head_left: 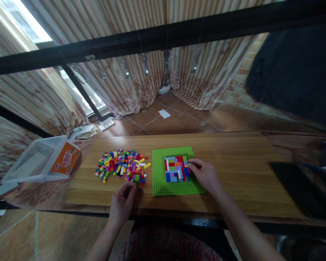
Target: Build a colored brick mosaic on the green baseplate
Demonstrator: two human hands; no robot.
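Left hand (121, 203) by loose bricks (116, 165), right hand (208, 176) at a brick patch (176, 169) on a green board (158, 173), center of the frame.
Lower left of center, the left thumb and fingertips are close together; whether they hold a brick, I cannot tell. Right of center, the right thumb and forefinger nearly meet at the patch's right edge; any grip is unclear. Bricks likely seat best pressed straight down, studs lined up. Beyond, curtains (141, 14) hang across the top.

Striped curtains (136, 87) hang behind a black bar (157, 38); white paper (164, 114) (probably one sheet) lies on the tiled floor (179, 125).
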